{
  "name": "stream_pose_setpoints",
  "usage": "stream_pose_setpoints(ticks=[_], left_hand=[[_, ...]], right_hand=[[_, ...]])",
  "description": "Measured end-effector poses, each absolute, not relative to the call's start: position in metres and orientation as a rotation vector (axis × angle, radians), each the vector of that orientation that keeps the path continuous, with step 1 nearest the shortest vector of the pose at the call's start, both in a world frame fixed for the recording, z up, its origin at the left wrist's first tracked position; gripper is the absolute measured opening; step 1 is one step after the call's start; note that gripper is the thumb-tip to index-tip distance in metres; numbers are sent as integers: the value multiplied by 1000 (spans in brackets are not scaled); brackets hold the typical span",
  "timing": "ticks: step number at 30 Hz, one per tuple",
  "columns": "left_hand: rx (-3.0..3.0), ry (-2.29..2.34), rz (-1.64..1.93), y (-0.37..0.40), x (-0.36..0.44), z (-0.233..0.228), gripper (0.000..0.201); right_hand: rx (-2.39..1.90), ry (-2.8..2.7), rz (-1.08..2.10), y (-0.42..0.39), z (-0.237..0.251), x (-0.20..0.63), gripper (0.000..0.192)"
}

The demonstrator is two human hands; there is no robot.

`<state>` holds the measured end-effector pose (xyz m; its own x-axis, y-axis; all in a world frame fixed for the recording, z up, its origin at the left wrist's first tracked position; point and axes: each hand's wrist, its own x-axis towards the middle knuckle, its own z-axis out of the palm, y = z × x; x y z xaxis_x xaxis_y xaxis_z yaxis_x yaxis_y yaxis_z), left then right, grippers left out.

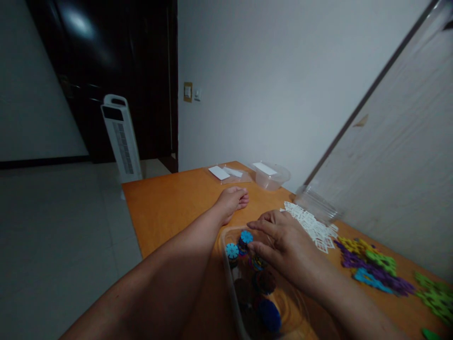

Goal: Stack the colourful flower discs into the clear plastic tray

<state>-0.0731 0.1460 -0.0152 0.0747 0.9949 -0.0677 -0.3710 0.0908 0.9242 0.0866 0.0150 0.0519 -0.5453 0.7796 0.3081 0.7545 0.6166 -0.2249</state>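
Note:
A clear plastic box (229, 288) stands at the table's near edge with several stacks of small notched discs inside. Two stacks are topped by light-blue discs, a left stack (232, 251) and a right stack (245, 237); a dark-blue disc (270, 315) lies nearer to me. My right hand (283, 241) hangs over the box, thumb and index finger apart, close beside the right light-blue stack. Nothing shows between those fingertips; the other fingers are bent. Beyond the box's far edge my left hand (231, 200) rests on the table, fingers curled in, no object visible in it.
White lattice pieces (311, 224) lie right of the box, then purple, yellow and blue pieces (371, 267) and green pieces (437, 297). A clear bowl (271, 177), a bag with white cards (226, 174) and a clear lidded case (316, 203) stand along the wall side.

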Motion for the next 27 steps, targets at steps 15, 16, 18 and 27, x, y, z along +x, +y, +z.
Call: stream_pose_setpoints(ticks=[15,16,18,27], left_hand=[[902,914,1264,146,-75,-15,18],[900,916,1263,146,-75,-15,17],[896,920,1266,145,-75,-15,16],[892,910,1265,146,-73,-15,16]], right_hand=[[-1572,-2469,366,40,60,161,32],[-1575,-2464,381,40,58,162,32],[-1581,-2443,387,39,54,162,30],[-1599,-2425,479,39,51,155,12]])
